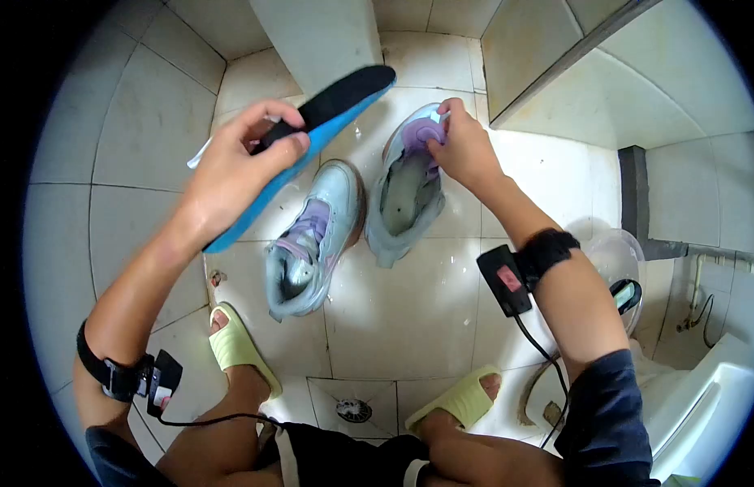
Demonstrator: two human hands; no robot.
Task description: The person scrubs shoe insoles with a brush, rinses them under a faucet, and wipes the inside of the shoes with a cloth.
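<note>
My left hand point(251, 158) is closed around an insole point(348, 93), black on one face and blue on the other, raised at a slant above the floor. Something small and white sticks out behind that hand. With my right hand point(466, 146) I pinch the purple tongue of a pale blue sneaker point(403, 199), whose opening faces me and shows the inner sole. Its mate, another pale blue sneaker point(316, 239) with lilac laces, stands on the tiles to the left, touched by neither hand.
Shiny, wet-looking floor tiles point(401, 308) lie beneath the shoes. A drain point(354, 411) sits between my feet in yellow-green slippers point(237, 345). A clear plastic basin point(616, 264) and a white toilet point(702, 414) are on the right. Tiled walls enclose the left and back.
</note>
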